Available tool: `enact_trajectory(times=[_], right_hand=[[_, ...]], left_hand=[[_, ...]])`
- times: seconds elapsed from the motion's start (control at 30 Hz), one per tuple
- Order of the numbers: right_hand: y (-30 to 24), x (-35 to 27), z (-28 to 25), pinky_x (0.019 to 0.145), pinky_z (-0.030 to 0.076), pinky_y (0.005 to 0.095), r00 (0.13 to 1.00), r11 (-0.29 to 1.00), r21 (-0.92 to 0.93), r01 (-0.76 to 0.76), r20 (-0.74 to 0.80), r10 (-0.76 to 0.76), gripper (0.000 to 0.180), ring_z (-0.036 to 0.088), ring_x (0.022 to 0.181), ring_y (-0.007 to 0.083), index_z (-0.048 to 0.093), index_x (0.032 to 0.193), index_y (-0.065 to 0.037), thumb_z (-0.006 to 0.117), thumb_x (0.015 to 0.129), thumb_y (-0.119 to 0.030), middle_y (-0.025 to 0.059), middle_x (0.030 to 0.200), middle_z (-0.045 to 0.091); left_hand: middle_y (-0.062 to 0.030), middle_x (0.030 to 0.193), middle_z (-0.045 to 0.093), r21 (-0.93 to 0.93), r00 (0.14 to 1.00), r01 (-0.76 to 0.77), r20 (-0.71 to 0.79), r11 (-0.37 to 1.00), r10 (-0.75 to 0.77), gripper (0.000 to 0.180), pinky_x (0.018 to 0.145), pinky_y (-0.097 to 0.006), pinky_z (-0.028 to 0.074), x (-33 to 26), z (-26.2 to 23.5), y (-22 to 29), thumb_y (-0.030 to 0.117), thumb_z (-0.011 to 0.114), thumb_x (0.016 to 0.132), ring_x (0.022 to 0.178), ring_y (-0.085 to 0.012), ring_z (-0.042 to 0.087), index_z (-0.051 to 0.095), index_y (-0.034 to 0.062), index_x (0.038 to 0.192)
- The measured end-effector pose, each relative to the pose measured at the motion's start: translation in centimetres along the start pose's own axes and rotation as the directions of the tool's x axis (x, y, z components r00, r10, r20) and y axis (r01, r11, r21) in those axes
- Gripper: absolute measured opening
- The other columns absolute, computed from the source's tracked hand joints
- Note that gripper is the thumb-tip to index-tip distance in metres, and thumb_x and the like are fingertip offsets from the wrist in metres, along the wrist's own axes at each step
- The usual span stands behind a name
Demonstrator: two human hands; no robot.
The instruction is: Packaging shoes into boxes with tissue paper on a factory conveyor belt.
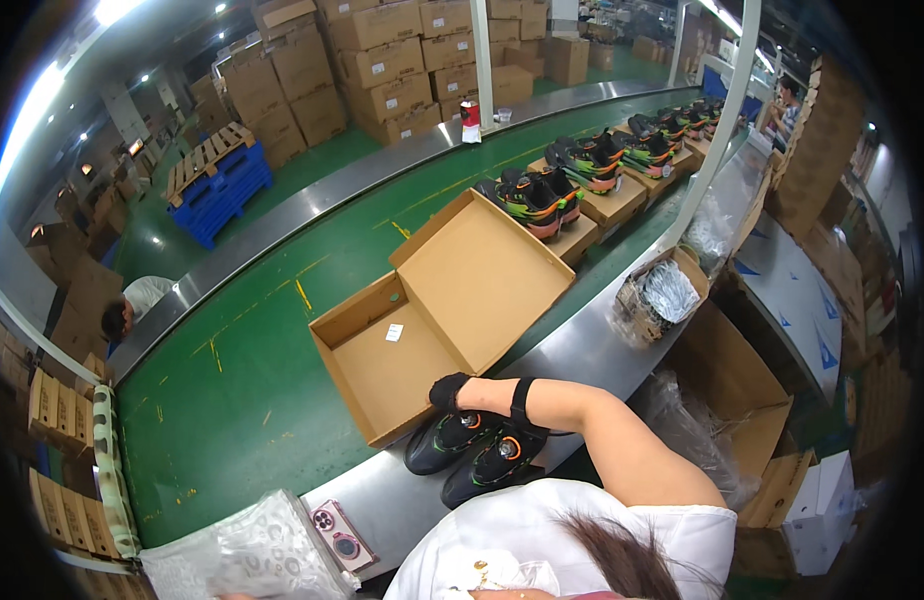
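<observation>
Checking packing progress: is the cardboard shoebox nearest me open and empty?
Open and nearly empty: the shoebox has its lid flipped back; only a small white tag lies inside.

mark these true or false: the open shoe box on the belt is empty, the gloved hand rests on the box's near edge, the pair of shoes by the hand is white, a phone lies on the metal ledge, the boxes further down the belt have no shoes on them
1. The open shoe box on the green belt holds no shoes. True; only a small white slip lies inside.
2. The right hand, in a black glove, rests on the box's near edge. True.
3. The pair of shoes by that hand is white. False; they are black with green and orange accents.
4. A phone lies on the metal ledge. True; it lies camera side up, near a clear plastic bag.
5. The boxes further down the belt carry no shoes. False; each has a pair of shoes on top.
</observation>
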State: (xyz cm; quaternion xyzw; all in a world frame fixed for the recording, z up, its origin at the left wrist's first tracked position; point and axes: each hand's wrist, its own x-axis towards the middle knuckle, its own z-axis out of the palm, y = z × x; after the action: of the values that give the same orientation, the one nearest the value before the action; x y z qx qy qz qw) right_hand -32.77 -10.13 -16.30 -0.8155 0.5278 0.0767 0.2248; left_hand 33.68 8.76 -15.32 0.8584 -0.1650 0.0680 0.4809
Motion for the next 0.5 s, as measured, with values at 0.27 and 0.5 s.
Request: enact_trajectory(times=[0.27, 0.5], right_hand=[[-4.1, -1.3, -3.7, 0.084, 0.041, 0.0392, 0.940, 0.944, 0.211, 0.253, 0.177, -0.292, 0.058, 0.049, 0.104, 0.0341, 0.043, 0.121, -0.009, 0.063, 0.067, -0.017, 0.0198, 0.112, 0.052], [-7.5, -6.2, -8.8, 0.085, 0.038, 0.0324, 0.813, 0.320, 0.765, 0.559, -0.582, -0.030, 0.065, 0.048, 0.100, 0.0230, 0.033, 0.126, -0.006, 0.065, 0.070, -0.017, 0.0161, 0.108, 0.049]], left_hand=[[-0.0160, 0.108, 0.051, -0.538, 0.811, -0.319, 0.271, 0.780, 0.518, 0.039, 0.086, -0.033, 0.037, -25.2, -1.2, 31.3, 0.028, 0.039, 0.091, 0.097, -0.0257, 0.047, 0.045, -0.0026, 0.115], [-0.0125, 0.108, 0.052, -0.758, 0.439, 0.082, 0.610, 0.647, 0.659, 0.032, 0.085, -0.027, 0.037, -39.5, 7.2, 37.6, 0.017, 0.046, 0.089, 0.099, -0.0169, 0.048, 0.045, -0.0055, 0.112]])
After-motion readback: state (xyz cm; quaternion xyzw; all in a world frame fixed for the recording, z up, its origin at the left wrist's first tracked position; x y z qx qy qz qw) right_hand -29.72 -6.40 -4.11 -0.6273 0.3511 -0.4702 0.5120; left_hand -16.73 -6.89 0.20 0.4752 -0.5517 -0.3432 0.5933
